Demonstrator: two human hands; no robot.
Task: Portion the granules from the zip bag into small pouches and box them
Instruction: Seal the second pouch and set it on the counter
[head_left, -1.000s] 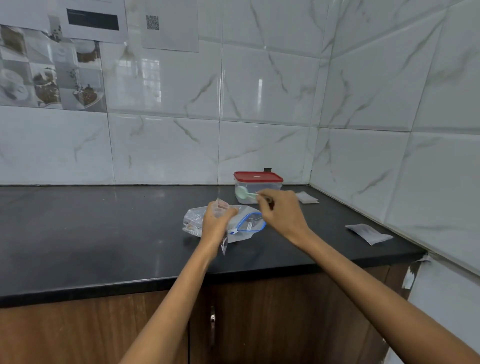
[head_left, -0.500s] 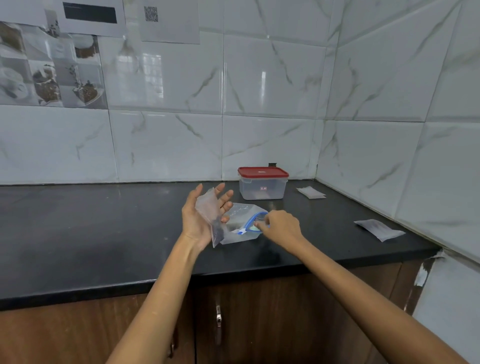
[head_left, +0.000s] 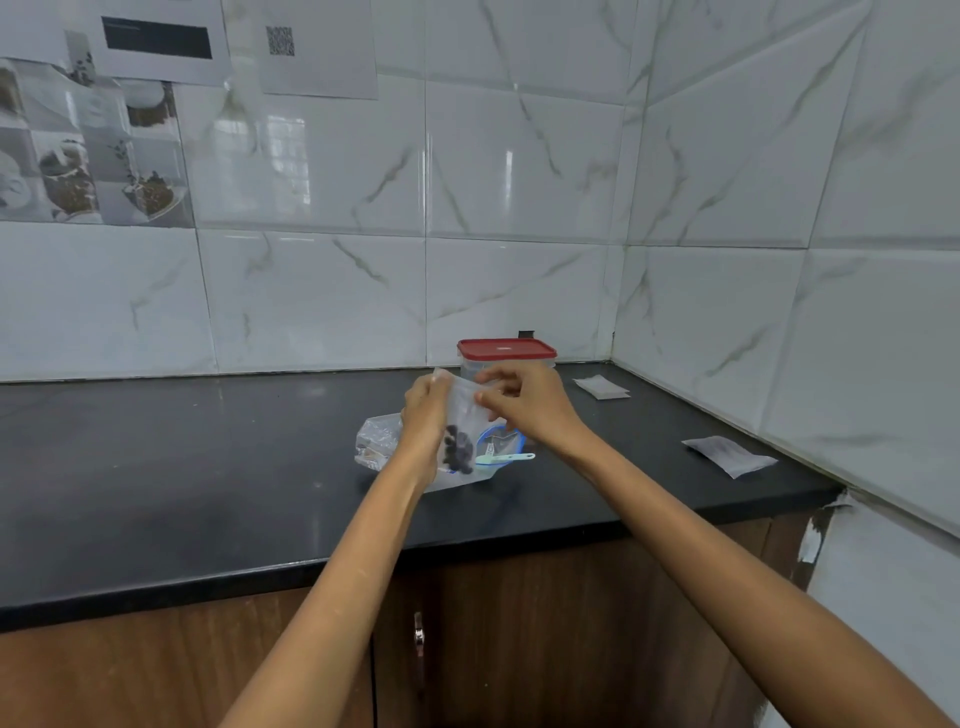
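I hold a small clear pouch (head_left: 461, 415) upright above the counter, dark granules (head_left: 458, 449) sitting in its bottom. My left hand (head_left: 425, 415) grips its left top edge and my right hand (head_left: 524, 402) pinches its right top edge. Under the pouch lies the zip bag (head_left: 376, 441) with a blue zip line, partly hidden by my hands. A small pale green scoop (head_left: 506, 458) rests on the zip bag. Behind my hands stands a clear box with a red lid (head_left: 506, 349), lid on.
The black counter (head_left: 208, 467) runs to a tiled corner on the right. Two flat whitish pouches lie on it: one (head_left: 601, 387) near the box, another (head_left: 730, 455) by the right wall. Wooden cabinet doors (head_left: 493, 649) are below the counter edge.
My right hand has left the scoop on the zip bag and come up to the pouch's top. The pouch, held open-palmed in my left hand before, is now gripped by both hands.
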